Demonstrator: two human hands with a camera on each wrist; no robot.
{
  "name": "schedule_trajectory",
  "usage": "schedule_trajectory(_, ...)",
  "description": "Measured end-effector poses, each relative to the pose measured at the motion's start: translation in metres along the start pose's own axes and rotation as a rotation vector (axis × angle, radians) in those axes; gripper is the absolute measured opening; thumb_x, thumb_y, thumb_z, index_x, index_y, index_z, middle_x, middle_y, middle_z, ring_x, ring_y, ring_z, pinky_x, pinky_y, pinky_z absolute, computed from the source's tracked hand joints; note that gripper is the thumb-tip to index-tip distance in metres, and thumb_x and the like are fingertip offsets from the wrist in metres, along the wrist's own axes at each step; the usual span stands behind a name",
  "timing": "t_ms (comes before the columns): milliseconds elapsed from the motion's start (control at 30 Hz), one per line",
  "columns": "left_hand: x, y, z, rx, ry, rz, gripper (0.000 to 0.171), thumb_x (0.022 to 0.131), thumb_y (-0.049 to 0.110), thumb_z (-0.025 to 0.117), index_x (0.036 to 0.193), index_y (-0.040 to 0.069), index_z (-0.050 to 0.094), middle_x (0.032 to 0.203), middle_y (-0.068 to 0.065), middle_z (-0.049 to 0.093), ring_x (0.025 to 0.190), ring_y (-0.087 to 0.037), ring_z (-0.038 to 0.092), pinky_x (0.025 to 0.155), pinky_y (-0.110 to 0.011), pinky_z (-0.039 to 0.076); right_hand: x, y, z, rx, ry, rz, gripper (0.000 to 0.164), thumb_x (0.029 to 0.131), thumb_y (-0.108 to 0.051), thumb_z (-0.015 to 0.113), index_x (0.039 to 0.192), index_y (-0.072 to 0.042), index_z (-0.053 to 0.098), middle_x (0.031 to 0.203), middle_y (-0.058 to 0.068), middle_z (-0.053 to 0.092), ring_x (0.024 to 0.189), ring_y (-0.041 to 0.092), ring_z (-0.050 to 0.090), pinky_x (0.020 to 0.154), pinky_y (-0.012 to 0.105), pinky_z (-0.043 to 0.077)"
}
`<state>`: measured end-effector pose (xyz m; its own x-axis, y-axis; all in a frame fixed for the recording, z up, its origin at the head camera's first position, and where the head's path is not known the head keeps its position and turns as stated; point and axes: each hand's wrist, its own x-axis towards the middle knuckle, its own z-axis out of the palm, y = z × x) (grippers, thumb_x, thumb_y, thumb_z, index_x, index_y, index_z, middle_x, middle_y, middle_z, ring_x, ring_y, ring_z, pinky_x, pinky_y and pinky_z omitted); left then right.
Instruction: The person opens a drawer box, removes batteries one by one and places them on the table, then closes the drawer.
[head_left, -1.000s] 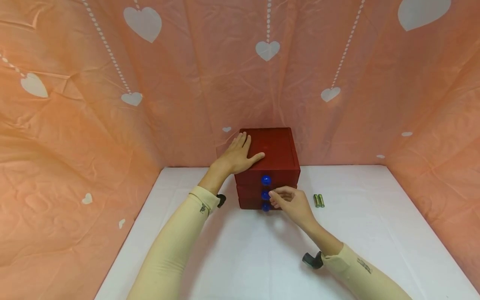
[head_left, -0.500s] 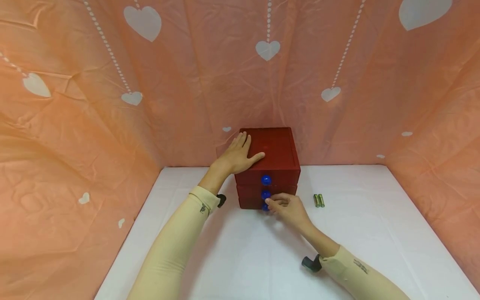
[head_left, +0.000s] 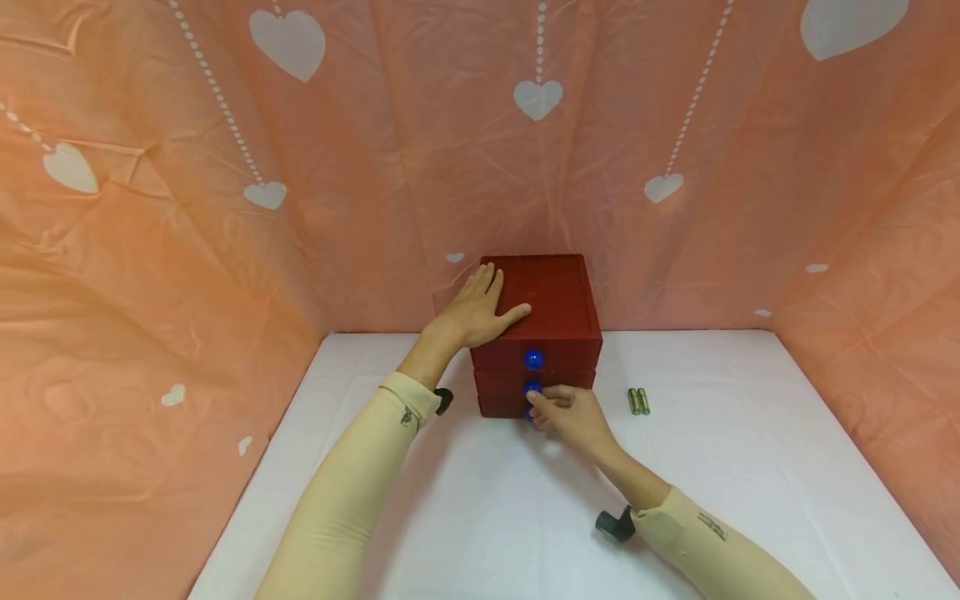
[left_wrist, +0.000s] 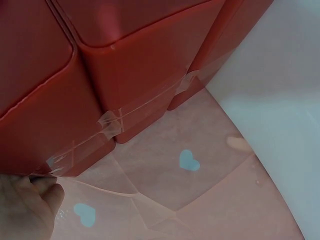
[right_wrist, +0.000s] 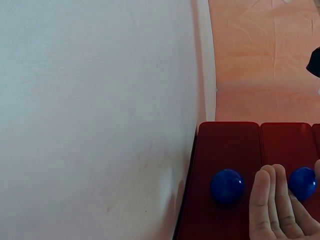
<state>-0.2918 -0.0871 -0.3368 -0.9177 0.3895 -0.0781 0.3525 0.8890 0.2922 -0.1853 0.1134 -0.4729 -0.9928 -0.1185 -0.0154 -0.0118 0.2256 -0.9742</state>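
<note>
A red three-drawer box [head_left: 543, 287] stands at the back of the table, one round blue knob on each drawer front. My left hand [head_left: 474, 312] rests on the box's top with its fingers spread; the left wrist view shows part of this hand [left_wrist: 25, 210] at the box's edge. At the front, my right hand [head_left: 581, 421] pinches the middle knob [right_wrist: 302, 183] between thumb and fingers. Its other fingers lie between that knob and the bottom knob [right_wrist: 227, 186]. The top knob [head_left: 534, 360] is untouched. All drawers sit flush.
Two green batteries [head_left: 638, 402] lie side by side on the white table [head_left: 720, 467], right of the box. Orange cloth [head_left: 420, 167] with white hearts hangs behind and at both sides. Clear tape [left_wrist: 112, 122] runs across the box's side.
My right hand dips from beside the middle knob toward the bottom one, then comes back up, thumb onto the middle knob. My left hand stays in place.
</note>
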Motion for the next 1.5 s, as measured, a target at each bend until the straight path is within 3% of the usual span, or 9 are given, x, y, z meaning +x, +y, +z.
schedule_trajectory(500, 0.0012, -0.0010, -0.0001, 0.003, 0.003, -0.005, 0.098, 0.107, 0.075, 0.033, 0.173, 0.008, 0.004, 0.181, -0.011, -0.006, 0.167, -0.024, -0.011, 0.135, -0.044, 0.003, 0.0040, -0.0011, 0.0031, 0.036, 0.026, 0.026, 0.037, 0.105, -0.028, 0.073, 0.109, 0.008, 0.078, 0.088, 0.015, 0.081, 0.080, 0.031, 0.081, 0.079, 0.046, 0.067)
schedule_trajectory(700, 0.0008, -0.0007, -0.0002, 0.006, 0.002, -0.008, 0.098, 0.107, 0.075, 0.033, 0.173, 0.008, 0.004, 0.181, -0.010, -0.006, 0.167, -0.024, -0.011, 0.135, -0.043, 0.002, 0.0019, -0.0022, 0.0045, 0.061, 0.038, 0.030, 0.040, 0.105, -0.027, 0.073, 0.110, 0.012, 0.077, 0.089, 0.020, 0.080, 0.080, 0.035, 0.080, 0.076, 0.044, 0.067)
schedule_trajectory(1000, 0.0000, 0.0003, -0.0007, 0.000, 0.001, -0.009, 0.098, 0.107, 0.074, 0.033, 0.173, 0.008, 0.004, 0.181, -0.011, -0.006, 0.167, -0.024, -0.011, 0.135, -0.042, 0.001, 0.0024, -0.0008, 0.0085, 0.127, 0.065, 0.081, 0.043, 0.104, -0.032, 0.074, 0.111, 0.010, 0.078, 0.092, 0.018, 0.081, 0.083, 0.035, 0.081, 0.081, 0.045, 0.067)
schedule_trajectory(1500, -0.0002, 0.0011, -0.0001, 0.009, 0.003, -0.012, 0.099, 0.107, 0.075, 0.033, 0.173, 0.009, 0.004, 0.181, -0.010, -0.005, 0.167, -0.025, -0.008, 0.135, -0.043, 0.003, -0.0001, -0.0014, 0.0084, 0.126, 0.083, 0.093, 0.045, 0.103, -0.034, 0.075, 0.110, 0.010, 0.079, 0.090, 0.017, 0.081, 0.084, 0.037, 0.081, 0.083, 0.044, 0.067)
